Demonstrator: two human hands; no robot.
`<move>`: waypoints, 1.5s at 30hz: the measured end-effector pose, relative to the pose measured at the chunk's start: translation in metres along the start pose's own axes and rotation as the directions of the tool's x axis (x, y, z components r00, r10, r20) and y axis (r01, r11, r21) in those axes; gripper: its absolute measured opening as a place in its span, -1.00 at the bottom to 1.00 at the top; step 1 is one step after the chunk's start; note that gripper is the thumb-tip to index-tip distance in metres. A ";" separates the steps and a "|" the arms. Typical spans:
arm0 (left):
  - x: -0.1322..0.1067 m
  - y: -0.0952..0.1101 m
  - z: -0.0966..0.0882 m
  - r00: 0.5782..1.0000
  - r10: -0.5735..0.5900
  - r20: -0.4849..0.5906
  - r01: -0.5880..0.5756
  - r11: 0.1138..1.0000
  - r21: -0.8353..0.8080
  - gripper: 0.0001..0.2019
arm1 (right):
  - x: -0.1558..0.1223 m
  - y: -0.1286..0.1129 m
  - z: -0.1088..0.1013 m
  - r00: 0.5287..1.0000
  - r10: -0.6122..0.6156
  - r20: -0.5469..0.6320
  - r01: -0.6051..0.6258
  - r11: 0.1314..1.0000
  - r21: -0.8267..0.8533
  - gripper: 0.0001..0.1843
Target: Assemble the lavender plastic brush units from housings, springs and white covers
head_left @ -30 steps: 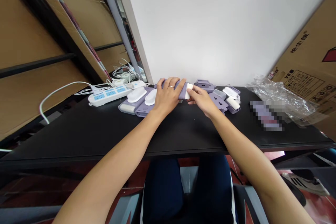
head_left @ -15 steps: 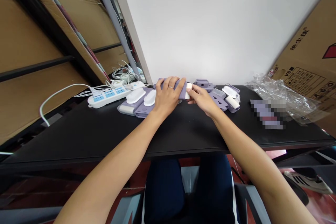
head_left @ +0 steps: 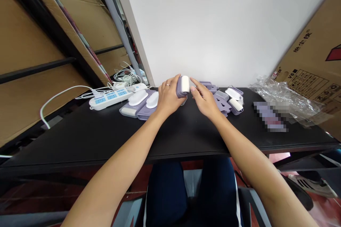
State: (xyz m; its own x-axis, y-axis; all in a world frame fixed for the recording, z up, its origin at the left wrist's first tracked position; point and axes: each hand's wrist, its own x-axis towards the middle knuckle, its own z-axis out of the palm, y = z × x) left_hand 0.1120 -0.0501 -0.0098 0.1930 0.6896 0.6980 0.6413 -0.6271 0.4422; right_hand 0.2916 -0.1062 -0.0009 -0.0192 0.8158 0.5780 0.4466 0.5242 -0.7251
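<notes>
My left hand (head_left: 169,97) is closed around a lilac plastic piece (head_left: 181,88), and its white rounded end points up. The fingers wrap the lilac body, and a thin ring (head_left: 167,85) sits on one finger. My right hand (head_left: 204,99) is open, with the fingers spread, and it is just beside the piece; I cannot see that it touches. The piece is held above the middle of a black table (head_left: 186,138), not resting on it.

To the left lie two lilac plastic cases (head_left: 142,109), each with a smooth white oval part (head_left: 137,98) on it. Further left is a white power strip (head_left: 110,97) with blue sockets, and thin white cables (head_left: 125,76) are tangled behind it. To the right are more lilac pieces: one flat socket-shaped piece (head_left: 221,104), a small case holding a white roller (head_left: 236,104), and a white oval brush (head_left: 232,94). Further right lies a crumpled clear plastic bag (head_left: 285,101), shiny and wrinkled, and it touches a blurred item (head_left: 269,116). Behind it stands a cardboard box (head_left: 301,74) with printed marks.
</notes>
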 end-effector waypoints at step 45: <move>0.001 0.023 -0.011 0.750 -0.231 0.619 0.633 -0.019 -0.774 -0.49 | 0.002 -0.002 -0.007 0.928 -0.082 0.364 0.179 0.954 -0.242 0.55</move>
State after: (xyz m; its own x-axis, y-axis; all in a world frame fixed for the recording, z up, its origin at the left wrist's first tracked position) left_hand 0.1190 -0.0684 0.0072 0.4566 0.8867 0.0727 -0.4648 0.1680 0.8693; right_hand 0.2973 -0.1075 0.0044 -0.3801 0.8030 0.4590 0.6392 0.5867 -0.4972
